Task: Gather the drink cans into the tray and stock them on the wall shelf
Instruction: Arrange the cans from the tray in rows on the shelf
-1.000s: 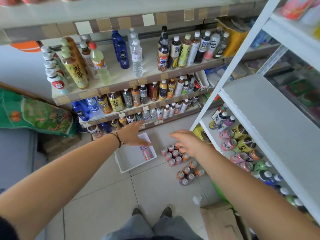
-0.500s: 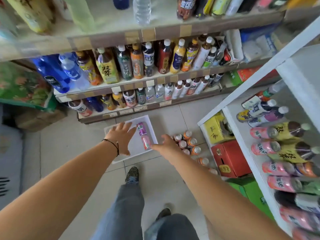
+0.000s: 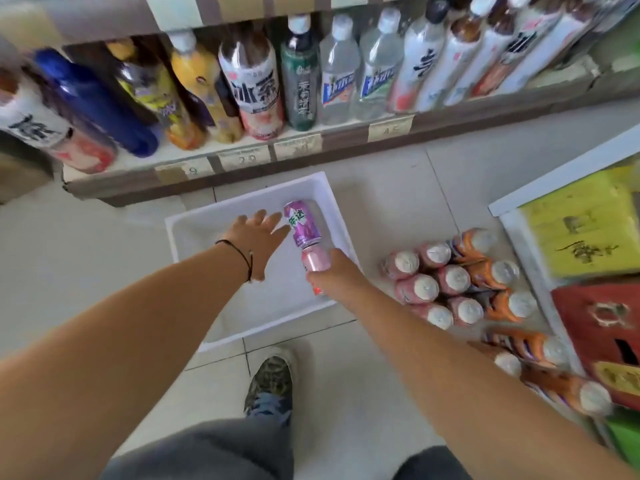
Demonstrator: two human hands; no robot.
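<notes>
Two cans are lying end to end in the white tray (image 3: 194, 230) on the floor, near its right wall. The purple can (image 3: 302, 223) is resting just beside the straight, spread fingers of the left hand (image 3: 258, 237). The right hand (image 3: 334, 271) is gripping the pink can (image 3: 313, 261). More standing cans (image 3: 450, 278) are crowding the floor between the tray and the white rack edge (image 3: 554, 174).

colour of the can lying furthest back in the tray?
Purple can, with green-white lettering; head view.
</notes>
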